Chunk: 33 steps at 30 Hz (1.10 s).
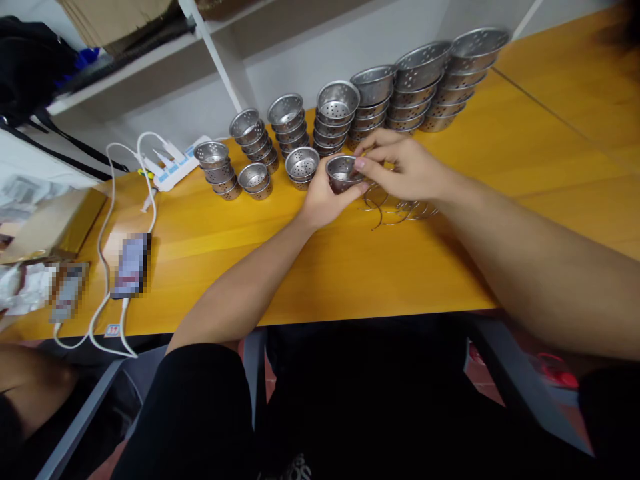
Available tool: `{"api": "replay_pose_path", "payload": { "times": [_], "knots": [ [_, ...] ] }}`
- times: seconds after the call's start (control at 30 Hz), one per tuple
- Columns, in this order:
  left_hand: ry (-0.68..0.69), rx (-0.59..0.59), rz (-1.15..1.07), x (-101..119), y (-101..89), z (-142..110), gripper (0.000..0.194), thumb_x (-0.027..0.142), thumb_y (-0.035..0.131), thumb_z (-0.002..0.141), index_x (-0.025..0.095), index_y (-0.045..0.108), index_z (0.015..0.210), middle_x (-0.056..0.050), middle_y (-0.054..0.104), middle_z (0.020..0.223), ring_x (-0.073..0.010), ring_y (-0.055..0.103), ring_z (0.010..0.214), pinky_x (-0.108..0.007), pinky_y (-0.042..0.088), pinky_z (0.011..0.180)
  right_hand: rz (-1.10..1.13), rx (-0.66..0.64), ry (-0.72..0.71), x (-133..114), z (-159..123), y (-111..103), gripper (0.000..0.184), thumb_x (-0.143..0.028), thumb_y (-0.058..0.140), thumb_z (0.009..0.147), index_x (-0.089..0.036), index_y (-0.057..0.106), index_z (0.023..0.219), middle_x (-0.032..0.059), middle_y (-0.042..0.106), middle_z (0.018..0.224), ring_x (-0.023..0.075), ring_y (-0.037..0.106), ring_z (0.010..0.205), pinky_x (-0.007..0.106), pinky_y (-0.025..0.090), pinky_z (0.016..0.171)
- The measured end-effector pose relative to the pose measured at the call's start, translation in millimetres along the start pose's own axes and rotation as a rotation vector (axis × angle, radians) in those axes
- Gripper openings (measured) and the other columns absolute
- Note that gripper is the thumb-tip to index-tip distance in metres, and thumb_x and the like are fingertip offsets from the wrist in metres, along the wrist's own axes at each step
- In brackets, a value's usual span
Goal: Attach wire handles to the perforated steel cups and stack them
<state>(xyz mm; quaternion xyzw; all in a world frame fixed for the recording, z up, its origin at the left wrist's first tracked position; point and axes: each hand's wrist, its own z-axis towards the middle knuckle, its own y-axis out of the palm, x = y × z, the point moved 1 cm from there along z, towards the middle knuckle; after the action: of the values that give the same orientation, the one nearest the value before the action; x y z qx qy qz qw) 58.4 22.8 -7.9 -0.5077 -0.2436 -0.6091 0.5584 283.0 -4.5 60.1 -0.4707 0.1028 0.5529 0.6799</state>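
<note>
My left hand (325, 197) is wrapped round a small perforated metal cup (339, 181), which it holds upright just above the table. At the cup's right rim, the thumb and index finger of my right hand (405, 167) pinch together. Whatever sits between those fingertips is too small to make out. Below my right hand lies a loose group of thin curved metal wires (383, 212), partly covered by the hand. Right beside my left hand stands a short stack of similar perforated cups (302, 167).
Stacks of perforated cups (287, 123) line the table's back, with larger ones (417, 77) toward the right. At left are a white power strip (177, 167), a phone (131, 267) on a cable, another device (70, 293) and a cardboard box (60, 223). Someone's arm (35, 387) shows at lower left.
</note>
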Motion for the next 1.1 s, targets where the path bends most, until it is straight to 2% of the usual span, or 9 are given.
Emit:
{"api": "replay_pose_path", "payload": {
  "times": [0.1,0.2,0.3,0.4,0.47,0.57,0.73,0.9,1.1],
  "knots": [
    [0.02,-0.008,-0.02,1,-0.3,-1,0.076,0.039,0.107,0.1,0.029,0.059,0.159,-0.017,0.078,0.17,-0.0399,0.072,0.174,-0.072,0.05,0.161,0.025,-0.03,-0.018,1,0,6,0.094,-0.119,0.055,0.108,-0.033,0.081,0.084,0.0176,0.085,0.128,0.0442,0.083,0.124,0.075,0.068,0.122],
    [0.028,0.001,-0.001,8,1.0,-4,0.078,0.04,0.106,0.101,0.029,0.059,0.161,-0.017,0.076,0.172,-0.0399,0.07,0.177,-0.07,0.05,0.162,0.027,0.018,0.02,-5,-1,6,0.092,-0.117,0.05,0.111,-0.035,0.087,0.092,0.0167,0.086,0.131,0.0442,0.082,0.128,0.074,0.066,0.126],
    [0.023,0.022,0.074,22,3.9,-9,0.081,0.038,0.104,0.103,0.03,0.057,0.169,-0.017,0.073,0.176,-0.0401,0.068,0.18,-0.07,0.052,0.161,0.036,0.127,0.074,-16,-2,1,0.085,-0.112,0.051,0.113,-0.039,0.092,0.097,0.0176,0.088,0.135,0.0467,0.079,0.134,0.075,0.064,0.131],
    [0.064,0.038,0.171,41,4.4,-15,0.087,0.04,0.102,0.107,0.031,0.054,0.178,-0.016,0.066,0.182,-0.0435,0.061,0.187,-0.073,0.05,0.161,0.065,0.28,0.036,-27,-2,-5,0.08,-0.108,0.054,0.115,-0.04,0.094,0.098,0.0201,0.088,0.127,0.05,0.079,0.131,0.078,0.062,0.129],
    [0.107,0.076,0.244,52,0.2,-17,0.09,0.043,0.103,0.107,0.033,0.054,0.181,-0.016,0.063,0.184,-0.0452,0.054,0.192,-0.073,0.045,0.164,0.074,0.339,0.016,-31,-3,-6,0.078,-0.106,0.055,0.116,-0.041,0.095,0.104,0.0198,0.088,0.126,0.0502,0.08,0.129,0.079,0.061,0.128],
    [0.164,0.204,0.379,61,-15.0,-16,0.09,0.049,0.109,0.104,0.034,0.059,0.177,-0.016,0.057,0.187,-0.0471,0.043,0.198,-0.07,0.033,0.17,0.075,0.343,0.041,-31,-2,-6,0.078,-0.108,0.052,0.115,-0.043,0.094,0.106,0.0192,0.089,0.128,0.0496,0.08,0.126,0.078,0.063,0.123],
    [0.14,0.441,0.468,46,-50.6,-6,0.096,0.065,0.113,0.099,0.032,0.061,0.174,-0.017,0.055,0.185,-0.0491,0.042,0.197,-0.068,0.027,0.171,-0.016,0.25,0.126,-24,-1,-3,0.086,-0.114,0.044,0.112,-0.042,0.092,0.108,0.0188,0.09,0.126,0.0505,0.076,0.138,0.077,0.06,0.135],
    [0.103,0.49,0.446,18,-68.5,2,0.101,0.071,0.105,0.104,0.03,0.051,0.179,-0.022,0.056,0.19,-0.0464,0.045,0.196,-0.066,0.027,0.171,-0.103,0.189,0.204,-15,-1,0,0.089,-0.115,0.046,0.11,-0.041,0.093,0.122,0.0188,0.089,0.126,0.0533,0.079,0.137,0.079,0.067,0.127],
    [0.019,0.516,0.468,-4,-74.0,6,0.1,0.058,0.107,0.104,0.028,0.048,0.18,-0.024,0.058,0.195,-0.0454,0.044,0.198,-0.066,0.025,0.172,-0.112,0.176,0.192,-12,-3,7,0.08,-0.111,0.055,0.111,-0.038,0.089,0.116,0.0176,0.089,0.122,0.0486,0.083,0.123,0.072,0.071,0.122]
  ]
}}
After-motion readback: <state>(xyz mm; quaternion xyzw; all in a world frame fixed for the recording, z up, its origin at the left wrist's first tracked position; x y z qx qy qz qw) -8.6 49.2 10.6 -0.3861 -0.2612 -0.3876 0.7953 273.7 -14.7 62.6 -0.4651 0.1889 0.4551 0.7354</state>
